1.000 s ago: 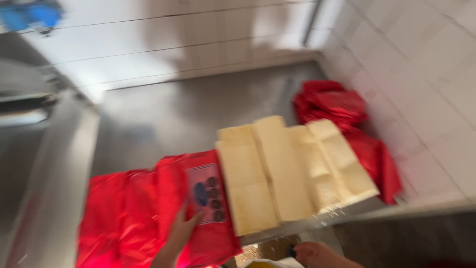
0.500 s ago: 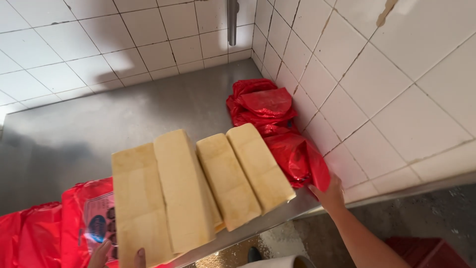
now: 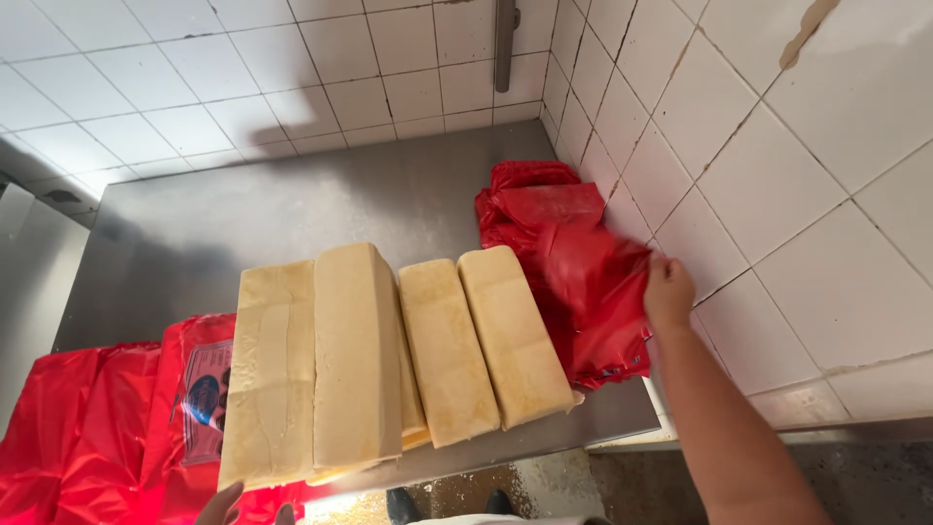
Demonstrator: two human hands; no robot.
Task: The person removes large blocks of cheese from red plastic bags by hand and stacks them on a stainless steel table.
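Since the earlier frame, my right hand [image 3: 669,292] has moved up from the counter's near edge to the red bags [image 3: 564,262] piled in the far right corner, and the view has shifted so more of the counter [image 3: 389,199] shows. Now I see its fingers closed on a fold of the top bag, pinching the plastic. The pile lies against the tiled wall [image 3: 777,175], touching the rightmost of four pale loaves [image 3: 389,355] that lie side by side at the counter's near edge. More flat red bags [image 3: 107,428] lie at the near left, partly under the leftmost loaf. My left hand [image 3: 228,506] only shows fingertips at the bottom edge, just below that loaf; I cannot tell whether its fingers are apart or together.
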